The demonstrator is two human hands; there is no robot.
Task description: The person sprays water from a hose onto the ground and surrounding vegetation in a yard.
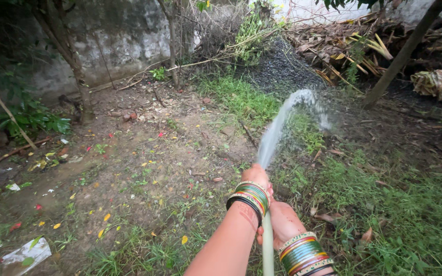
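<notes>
Two hands (pixel 269 202), one hose (pixel 267 248)

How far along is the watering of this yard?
Done: the soil under the spray looks dark, possibly wet. In hand: left hand and right hand grip the hose, water arcing toward the grass patch. Left: the bare ground on the left looks paler and dry.

Left hand (pixel 256 177) ahead on hose (pixel 267 245)
</notes>
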